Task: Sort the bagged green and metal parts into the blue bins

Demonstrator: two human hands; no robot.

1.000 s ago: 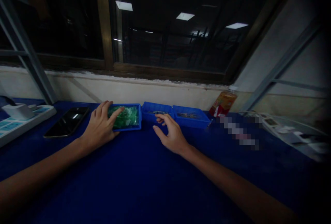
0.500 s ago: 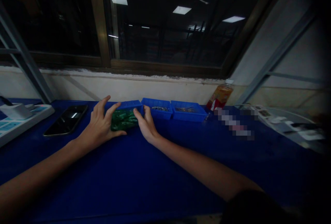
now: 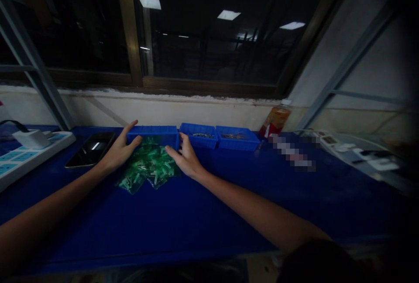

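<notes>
A blue plastic bin [image 3: 153, 131] is tipped on its side toward me, its mouth facing the near edge of the table. My left hand [image 3: 121, 148] grips its left end, thumb at the front and a finger stretched along the side. At the other end my right hand [image 3: 186, 157] holds the bin between thumb and fingers. Small clear bags with green pieces [image 3: 149, 163] lie in a heap spread from the bin's mouth onto the blue tabletop, between both hands. The inside of the bin is mostly hidden by shadow and bags.
Two more blue bins, one with metal parts [image 3: 199, 137] and one with thin pieces [image 3: 237, 139], stand to the right. Beyond them is a drink bottle [image 3: 276, 119]. A phone [image 3: 90, 150] and a white power strip [image 3: 36, 152] lie at left. The window wall bounds the back.
The bin has tipped over toward me, and the bags with green pieces have slid out onto the table. My left hand has closed in on the bin's left end.
</notes>
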